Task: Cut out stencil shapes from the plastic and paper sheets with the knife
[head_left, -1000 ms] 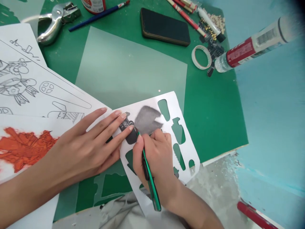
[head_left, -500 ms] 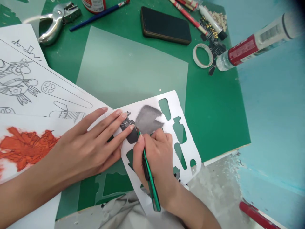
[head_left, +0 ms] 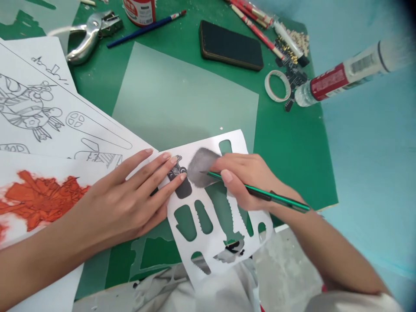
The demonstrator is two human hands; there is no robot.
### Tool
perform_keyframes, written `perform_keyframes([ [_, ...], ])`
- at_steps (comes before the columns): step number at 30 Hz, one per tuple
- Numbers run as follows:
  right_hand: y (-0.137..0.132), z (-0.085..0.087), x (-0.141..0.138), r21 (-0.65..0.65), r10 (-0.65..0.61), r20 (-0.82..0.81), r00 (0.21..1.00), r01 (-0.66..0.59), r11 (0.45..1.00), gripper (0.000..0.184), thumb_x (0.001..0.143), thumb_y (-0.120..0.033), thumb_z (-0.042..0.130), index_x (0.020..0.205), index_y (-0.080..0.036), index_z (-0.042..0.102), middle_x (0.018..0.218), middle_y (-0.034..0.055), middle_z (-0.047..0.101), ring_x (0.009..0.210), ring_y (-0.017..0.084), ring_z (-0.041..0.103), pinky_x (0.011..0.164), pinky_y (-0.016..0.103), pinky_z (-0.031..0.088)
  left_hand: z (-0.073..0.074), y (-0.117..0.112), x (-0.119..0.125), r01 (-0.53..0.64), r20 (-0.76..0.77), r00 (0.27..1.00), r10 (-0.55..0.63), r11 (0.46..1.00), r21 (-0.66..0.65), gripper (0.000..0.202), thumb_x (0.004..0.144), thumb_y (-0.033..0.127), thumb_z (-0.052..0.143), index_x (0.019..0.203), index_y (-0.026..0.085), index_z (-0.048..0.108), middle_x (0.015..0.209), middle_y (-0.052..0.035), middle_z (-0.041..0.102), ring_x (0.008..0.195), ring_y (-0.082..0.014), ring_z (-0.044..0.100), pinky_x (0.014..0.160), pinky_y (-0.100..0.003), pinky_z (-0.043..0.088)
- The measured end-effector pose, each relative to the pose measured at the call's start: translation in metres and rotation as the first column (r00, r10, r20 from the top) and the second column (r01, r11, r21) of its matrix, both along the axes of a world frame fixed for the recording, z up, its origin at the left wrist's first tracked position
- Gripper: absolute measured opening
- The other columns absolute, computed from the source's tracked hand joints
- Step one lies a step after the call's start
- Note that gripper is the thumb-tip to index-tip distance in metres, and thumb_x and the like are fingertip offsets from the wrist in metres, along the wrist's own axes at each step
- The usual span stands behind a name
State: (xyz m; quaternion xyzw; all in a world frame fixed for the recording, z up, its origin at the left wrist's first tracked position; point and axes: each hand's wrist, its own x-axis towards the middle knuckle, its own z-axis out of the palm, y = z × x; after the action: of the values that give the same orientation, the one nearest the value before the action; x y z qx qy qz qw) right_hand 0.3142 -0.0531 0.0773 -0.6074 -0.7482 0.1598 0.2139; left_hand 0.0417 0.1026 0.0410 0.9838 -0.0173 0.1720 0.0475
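My left hand (head_left: 130, 195) lies flat with fingers spread over the left side of a white sheet with cut-out holes (head_left: 191, 238). Its fingertips touch a small dark cut piece with pale line patterns (head_left: 183, 186). In my right hand (head_left: 250, 177) is a slim green craft knife (head_left: 276, 198), gripped like a pen. The knife's tip points left, over a dark grey patch with fuzzy edges (head_left: 199, 162) on the sheet. Whether the tip touches the paper, I cannot tell. My right fingers cover the patch's right part.
Under the sheet is a translucent mat (head_left: 188, 91) on the green table (head_left: 292, 151). Drawings (head_left: 97, 130) and an orange-coloured print (head_left: 42, 195) lie left. Behind are a hole punch (head_left: 91, 37), paintbrush (head_left: 146, 28), phone (head_left: 230, 45), tape roll (head_left: 267, 86) and bottle (head_left: 328, 82).
My right hand has moved up and right and turned, so the knife now lies nearly level instead of steep. My left hand stays pressed on the sheet. The view has shifted slightly.
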Motion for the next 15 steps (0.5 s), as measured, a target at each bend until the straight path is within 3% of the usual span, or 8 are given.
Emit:
perform_keyframes([
  [3,0.023,0.000,0.033,0.073,0.312,0.115,0.943,-0.321,0.944,0.057,0.130,-0.037,0.025,0.092,-0.023,0.065,0.073,-0.0012,0.062,0.067,0.018,0.054,0.063,0.034,0.041,0.000,-0.003,0.000,-0.014,0.004,1.000,0.015,1.000,-0.003,0.045,0.120,0.027,0.059,0.159,0.007,0.069,0.166,-0.0251,0.070,0.150,-0.0388,0.076,0.132,-0.061,0.061],
  [7,0.059,-0.009,0.048,0.211,0.588,0.228,0.776,-0.629,0.748,0.054,0.129,-0.032,0.034,0.088,-0.023,0.067,0.069,-0.0022,0.056,0.066,0.019,0.048,0.063,0.036,0.040,-0.004,-0.006,-0.003,-0.030,0.012,0.999,0.030,1.000,0.003,0.051,0.121,0.030,0.056,0.163,0.005,0.066,0.167,-0.0258,0.069,0.154,-0.0370,0.074,0.150,-0.058,0.038],
  [11,0.091,-0.018,0.055,0.218,0.745,0.248,0.619,-0.785,0.579,0.046,0.129,-0.035,0.043,0.093,-0.024,0.069,0.069,-0.0040,0.051,0.065,0.018,0.047,0.065,0.035,0.042,-0.009,-0.007,-0.009,-0.021,0.017,1.000,0.021,1.000,-0.009,0.057,0.122,0.032,0.054,0.168,0.000,0.061,0.171,-0.0293,0.066,0.169,-0.0401,0.058,0.155,-0.058,0.026],
  [15,0.109,-0.023,0.059,0.206,0.827,0.179,0.533,-0.842,0.498,0.036,0.126,-0.038,0.055,0.100,-0.023,0.074,0.070,-0.0049,0.051,0.064,0.018,0.046,0.065,0.036,0.045,-0.005,-0.012,-0.017,-0.013,-0.074,0.997,0.011,1.000,-0.020,0.063,0.119,0.038,0.064,0.171,0.004,0.059,0.178,-0.0266,0.059,0.178,-0.0430,0.044,0.154,-0.061,0.031],
])
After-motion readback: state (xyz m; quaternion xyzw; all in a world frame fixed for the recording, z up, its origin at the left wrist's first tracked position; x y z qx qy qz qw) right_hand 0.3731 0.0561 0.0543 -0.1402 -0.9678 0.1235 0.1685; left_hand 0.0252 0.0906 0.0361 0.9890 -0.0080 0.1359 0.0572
